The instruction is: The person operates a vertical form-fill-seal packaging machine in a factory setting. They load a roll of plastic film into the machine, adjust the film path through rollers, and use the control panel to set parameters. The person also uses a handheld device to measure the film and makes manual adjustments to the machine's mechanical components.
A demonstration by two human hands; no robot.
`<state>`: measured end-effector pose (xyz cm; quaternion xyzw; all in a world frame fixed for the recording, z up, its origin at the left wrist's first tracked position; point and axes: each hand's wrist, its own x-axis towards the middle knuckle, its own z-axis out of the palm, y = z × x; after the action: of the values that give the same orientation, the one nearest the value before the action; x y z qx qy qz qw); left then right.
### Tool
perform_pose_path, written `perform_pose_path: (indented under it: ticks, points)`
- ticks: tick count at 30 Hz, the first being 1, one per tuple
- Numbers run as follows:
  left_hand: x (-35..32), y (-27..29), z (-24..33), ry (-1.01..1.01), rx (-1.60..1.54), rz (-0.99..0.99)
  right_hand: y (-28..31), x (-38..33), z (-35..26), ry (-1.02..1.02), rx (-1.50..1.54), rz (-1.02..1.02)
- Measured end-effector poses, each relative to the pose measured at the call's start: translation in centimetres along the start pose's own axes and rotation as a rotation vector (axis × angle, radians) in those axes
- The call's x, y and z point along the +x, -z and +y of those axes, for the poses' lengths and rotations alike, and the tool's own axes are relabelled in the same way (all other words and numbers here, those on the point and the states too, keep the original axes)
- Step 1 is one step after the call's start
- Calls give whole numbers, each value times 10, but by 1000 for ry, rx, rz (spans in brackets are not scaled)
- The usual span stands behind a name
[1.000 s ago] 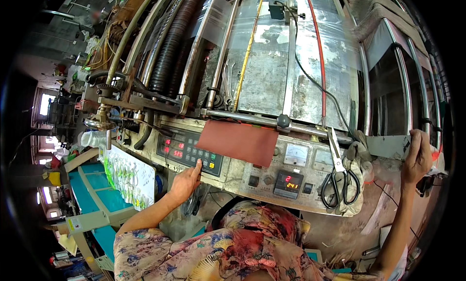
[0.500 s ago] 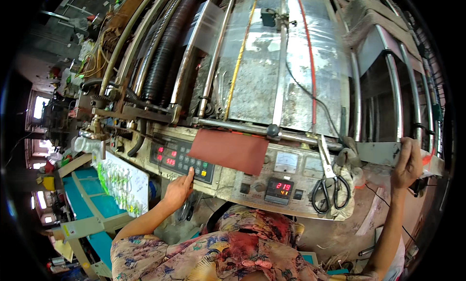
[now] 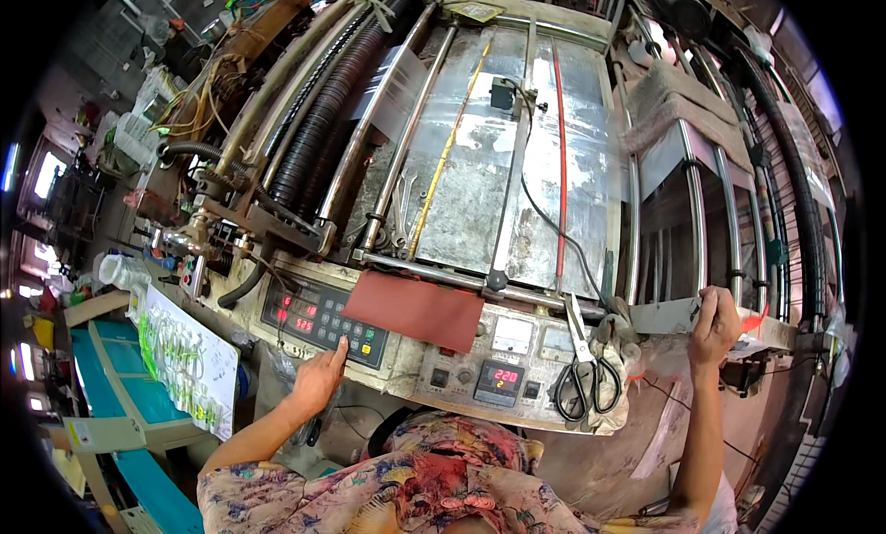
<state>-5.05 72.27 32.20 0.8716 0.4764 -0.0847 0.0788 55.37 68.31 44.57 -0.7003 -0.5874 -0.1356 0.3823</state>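
Nearest, at the front edge of the machine's control ledge, the left hand reaches in, index finger out at the lower right of the keypad, its other fingers loosely bent around nothing visible. Black-handled scissors lie over a pale glove near the ledge's right corner. Beyond that corner, the right hand curls at a metal strip; whether its fingers grip or merely rest, I cannot tell. Keying seems under way: the readouts are lit, but whether a key is down or the entry complete is unclear. A red-brown sheet hides part of the keypad. Farther back, glare blurs the film over the metal bed.
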Motion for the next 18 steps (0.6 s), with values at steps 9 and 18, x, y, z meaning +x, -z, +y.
perform_pose_path:
  ticks: [9, 18]
  points:
    - [-4, -10, -1, 4, 38, 121, 4, -3, 2, -15, -25, -33]
    - [-9, -11, -1, -13, 85, 143, 2, 3, -10, -5, -43, -24]
